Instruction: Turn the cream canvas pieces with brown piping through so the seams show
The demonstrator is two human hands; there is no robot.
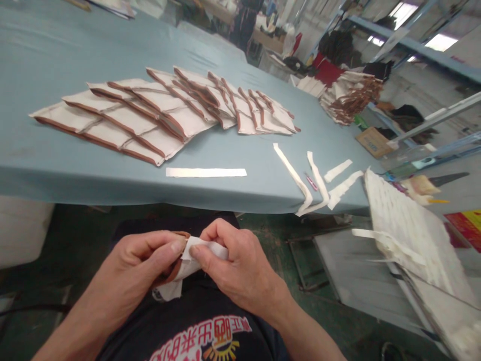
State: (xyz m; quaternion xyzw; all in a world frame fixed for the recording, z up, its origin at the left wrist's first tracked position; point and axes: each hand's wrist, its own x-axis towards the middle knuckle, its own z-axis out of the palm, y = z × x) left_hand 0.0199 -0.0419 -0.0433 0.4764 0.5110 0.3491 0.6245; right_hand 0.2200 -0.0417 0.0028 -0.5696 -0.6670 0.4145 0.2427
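Both my hands are low in front of my lap, below the table's front edge. My left hand point(145, 263) is closed on a white fabric piece with brown trim point(179, 273), thumb pressed on top of it. My right hand point(236, 263) pinches a white strip point(210, 248) at the same piece's upper edge, fingers curled. The two hands touch the piece from opposite sides.
A blue-grey table point(56, 60) bears a fanned row of white pieces with brown trim point(150, 113), a flat white strip point(206, 172) and loose white strips point(319, 180). A stack of similar pieces point(349, 95) lies far right. A white board point(409, 230) leans at right.
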